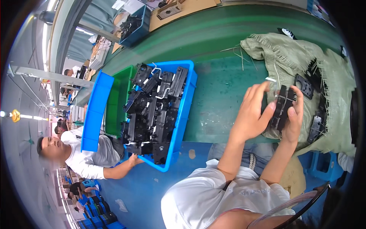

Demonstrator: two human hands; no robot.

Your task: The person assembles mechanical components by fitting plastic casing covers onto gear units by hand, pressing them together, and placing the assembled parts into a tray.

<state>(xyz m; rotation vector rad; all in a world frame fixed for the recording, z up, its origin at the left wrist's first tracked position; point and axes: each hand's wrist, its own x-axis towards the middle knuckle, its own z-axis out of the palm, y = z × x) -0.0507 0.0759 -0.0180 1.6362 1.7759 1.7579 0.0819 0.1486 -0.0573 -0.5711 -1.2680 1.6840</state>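
In my right hand (293, 120) is a long black plastic part (281, 110), with thumb and fingers wrapped about its right side. My left hand (248, 110) grips the same part from the left: the thumb presses its edge and the bent fingers reach toward its far end. A small pale strip (271, 79) shows by the left fingertips; I cannot tell whether they touch it. Under and beyond my hands lies an olive woven sack (267, 47), its mouth frayed. On it are a flat black plastic piece (304, 86) and another black part (316, 128).
Left of my hands, a blue bin (189, 91) full of black parts sits tilted, a co-worker's hand (133, 160) at its lower edge. Beside it are a green bin (114, 103) and another blue bin (95, 114). A blue stool (324, 166) stands right of me by the green table (217, 99).
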